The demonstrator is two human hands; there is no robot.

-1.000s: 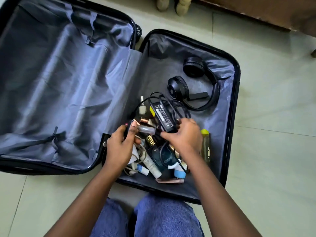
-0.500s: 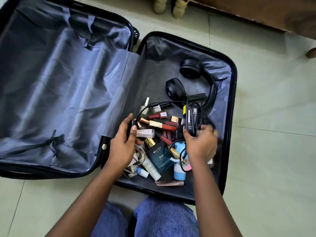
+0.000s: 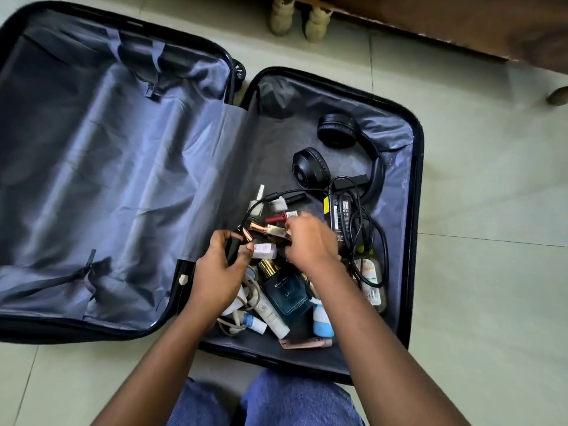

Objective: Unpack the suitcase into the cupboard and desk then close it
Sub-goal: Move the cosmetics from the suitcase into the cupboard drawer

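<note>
The black suitcase (image 3: 417, 210) lies open on the floor, and its left half (image 3: 107, 179) shows only grey lining. The right half holds black headphones (image 3: 338, 130), a black charger (image 3: 338, 215) with its cable, a blue perfume bottle (image 3: 287, 293), lipsticks (image 3: 278, 218), a white tube (image 3: 270, 316) and other small toiletries. My left hand (image 3: 215, 272) grips a small black item (image 3: 232, 250) at the pile's left edge, thumb next to a small clear bottle (image 3: 264, 250). My right hand (image 3: 310, 241) is blurred, fingers down among the lipsticks.
Brown wooden furniture (image 3: 461, 23) runs along the top right, with two beige objects (image 3: 298, 20) beside it. Pale floor tiles surround the suitcase. My knees in blue jeans (image 3: 276, 401) are at the near edge.
My right hand carried the charger to the right side of the suitcase, let it go and moved back left onto the lipsticks. My left hand stayed where it was.
</note>
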